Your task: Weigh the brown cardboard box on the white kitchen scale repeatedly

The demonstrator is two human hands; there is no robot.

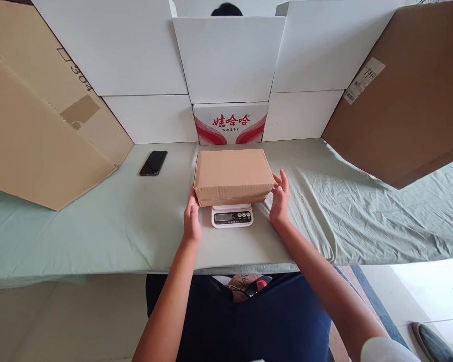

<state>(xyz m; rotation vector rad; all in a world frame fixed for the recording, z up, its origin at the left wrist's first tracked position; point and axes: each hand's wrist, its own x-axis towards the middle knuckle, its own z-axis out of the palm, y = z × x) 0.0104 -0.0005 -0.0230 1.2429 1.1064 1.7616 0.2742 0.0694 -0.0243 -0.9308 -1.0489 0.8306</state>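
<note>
Two hands frame one brown parcel [232, 176]: left hand [192, 218] and right hand [280, 198] stand apart, open, flat against its ends. The parcel rests on one white scale [232, 216]. Beyond: one black phone [153, 163], one red-printed carton [230, 123].

Bright even daylight, soft shadows, sharp centre, wide-angle edge warp.

Plain brown cardboard box [232, 175] on a white scale [232, 215] with a grey display; pale green cloth [98, 226] over the bench; black phone [153, 163]; white carton [230, 122] printed with red characters and red swooshes; white boards [228, 58] behind
</note>
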